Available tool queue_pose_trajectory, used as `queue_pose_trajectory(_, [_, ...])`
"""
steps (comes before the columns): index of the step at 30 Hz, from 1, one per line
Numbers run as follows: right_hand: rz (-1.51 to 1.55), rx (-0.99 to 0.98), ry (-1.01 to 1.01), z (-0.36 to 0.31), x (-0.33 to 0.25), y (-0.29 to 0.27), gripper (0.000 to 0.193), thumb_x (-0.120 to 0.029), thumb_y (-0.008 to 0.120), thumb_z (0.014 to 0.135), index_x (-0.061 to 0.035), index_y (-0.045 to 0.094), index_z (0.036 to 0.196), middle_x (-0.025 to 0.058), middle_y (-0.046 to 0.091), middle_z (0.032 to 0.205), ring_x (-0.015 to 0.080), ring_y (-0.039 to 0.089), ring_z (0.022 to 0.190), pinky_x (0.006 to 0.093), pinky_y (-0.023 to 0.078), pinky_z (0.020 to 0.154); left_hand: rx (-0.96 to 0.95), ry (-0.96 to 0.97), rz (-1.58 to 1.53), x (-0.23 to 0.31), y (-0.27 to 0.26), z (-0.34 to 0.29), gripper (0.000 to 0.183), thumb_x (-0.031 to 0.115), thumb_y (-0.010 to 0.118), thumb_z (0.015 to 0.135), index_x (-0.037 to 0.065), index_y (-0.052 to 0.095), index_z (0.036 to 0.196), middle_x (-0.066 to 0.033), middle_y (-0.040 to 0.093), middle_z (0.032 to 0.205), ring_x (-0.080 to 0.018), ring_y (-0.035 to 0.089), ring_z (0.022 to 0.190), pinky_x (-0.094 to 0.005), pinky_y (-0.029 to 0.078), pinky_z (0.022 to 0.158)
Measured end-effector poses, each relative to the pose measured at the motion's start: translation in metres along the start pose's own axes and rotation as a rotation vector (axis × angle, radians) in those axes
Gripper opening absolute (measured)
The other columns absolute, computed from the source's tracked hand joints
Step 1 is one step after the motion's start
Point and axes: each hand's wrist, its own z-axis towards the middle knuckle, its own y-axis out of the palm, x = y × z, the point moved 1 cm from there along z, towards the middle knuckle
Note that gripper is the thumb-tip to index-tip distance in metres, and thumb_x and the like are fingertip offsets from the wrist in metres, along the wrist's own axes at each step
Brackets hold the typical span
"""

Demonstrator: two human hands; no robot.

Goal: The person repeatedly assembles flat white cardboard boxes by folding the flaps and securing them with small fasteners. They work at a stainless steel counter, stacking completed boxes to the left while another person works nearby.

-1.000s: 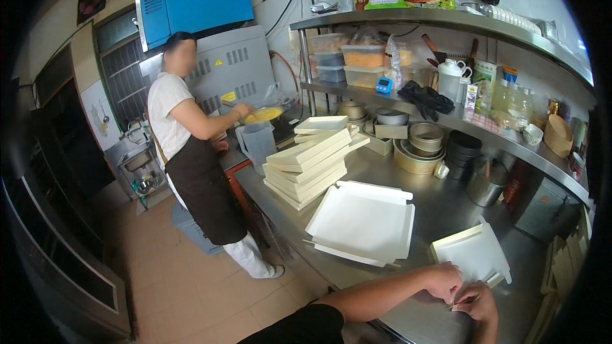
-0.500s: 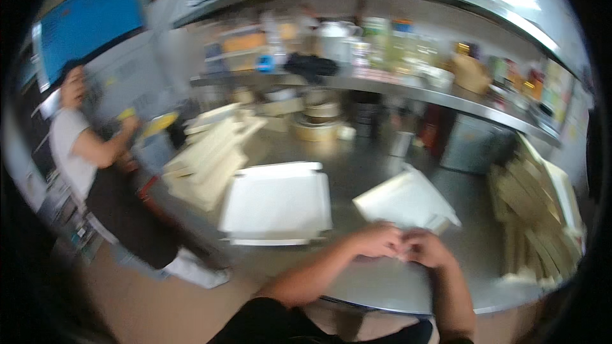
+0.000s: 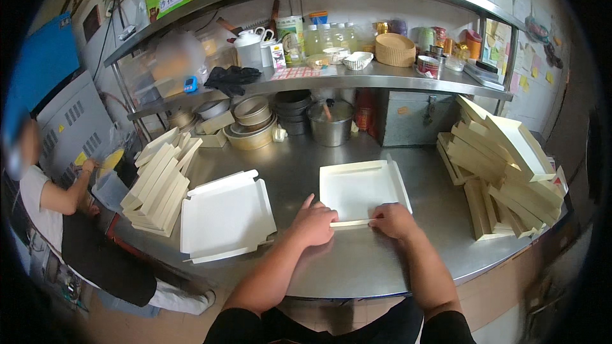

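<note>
A shallow white cardboard tray (image 3: 362, 192) rests on the steel table in front of me, its near and far sides folded up. My left hand (image 3: 313, 223) is closed on the near left corner, with one finger raised. At the near right corner, my right hand (image 3: 392, 220) pinches the same folded edge. The tray's right side flap leans outward beyond my right hand. To the left lies a white cardboard blank (image 3: 227, 218), nearly flat, with cut corner tabs.
Folded cardboard trays are piled at the left (image 3: 156, 185) and right (image 3: 503, 181). Steamer baskets (image 3: 252, 124), a steel pot (image 3: 330, 121) and a grey metal box (image 3: 417, 119) stand at the back beneath a loaded shelf (image 3: 357, 80). Another person (image 3: 83, 236) works at far left.
The view has swung right and steadied. The cardboard between my hands, earlier angled and blurred, now sits squared as a tray with its near edge raised; my hands have moved apart to its corners.
</note>
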Motion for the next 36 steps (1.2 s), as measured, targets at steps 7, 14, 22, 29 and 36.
queue_pose_trajectory(7, [0.068,-0.014,-0.203,-0.003,-0.017,0.007,0.037,-0.047,0.073,0.1,-0.0152,0.083,0.115,0.0146,0.081,0.107,0.0357,0.075,0.1,0.0481,0.058,0.092,0.133,-0.165,0.115,-0.002,0.004,0.008,0.025,0.008,0.065,0.086,0.02,0.083,0.098,-0.0016,0.078,0.113,-0.0272,0.062,0.128,-0.0575,0.029,0.128])
queue_pose_trajectory(14, [0.144,0.123,-0.256,0.008,0.014,0.016,0.055,-0.053,0.083,0.091,-0.0109,0.079,0.126,0.0152,0.076,0.131,0.0382,0.068,0.124,0.0532,0.048,0.113,-0.045,0.063,-0.121,0.002,0.0,-0.004,0.074,0.049,0.09,0.081,0.017,0.069,0.145,-0.0085,0.058,0.158,-0.0318,0.047,0.152,-0.0584,0.022,0.134])
queue_pose_trajectory(22, [-0.13,0.229,-0.484,0.002,0.016,0.011,0.064,-0.05,0.091,0.085,-0.0127,0.074,0.134,0.0218,0.075,0.127,0.0379,0.069,0.125,0.047,0.053,0.107,-0.088,-0.034,-0.24,-0.027,-0.009,-0.004,0.073,0.051,0.09,0.082,0.018,0.07,0.145,-0.0131,0.059,0.159,-0.0367,0.048,0.152,-0.0534,0.031,0.13])
queue_pose_trajectory(29, [0.33,0.052,-0.059,0.015,0.026,0.012,0.028,-0.028,0.088,0.087,-0.0124,0.08,0.109,0.0116,0.079,0.111,0.0354,0.075,0.105,0.0442,0.058,0.093,0.026,-0.263,-0.379,-0.036,-0.002,-0.001,0.037,0.028,0.082,0.095,0.017,0.073,0.129,-0.0172,0.069,0.141,-0.0376,0.066,0.13,-0.0473,0.049,0.117])
queue_pose_trajectory(36, [0.144,0.025,-0.167,0.013,0.04,0.009,0.026,-0.029,0.088,0.085,-0.0167,0.084,0.108,0.0048,0.075,0.134,0.0285,0.066,0.131,0.0449,0.051,0.111,-0.036,-0.062,-0.225,-0.038,-0.007,-0.012,0.026,0.028,0.08,0.094,0.016,0.075,0.116,-0.0039,0.067,0.152,-0.0259,0.06,0.142,-0.056,0.028,0.132])
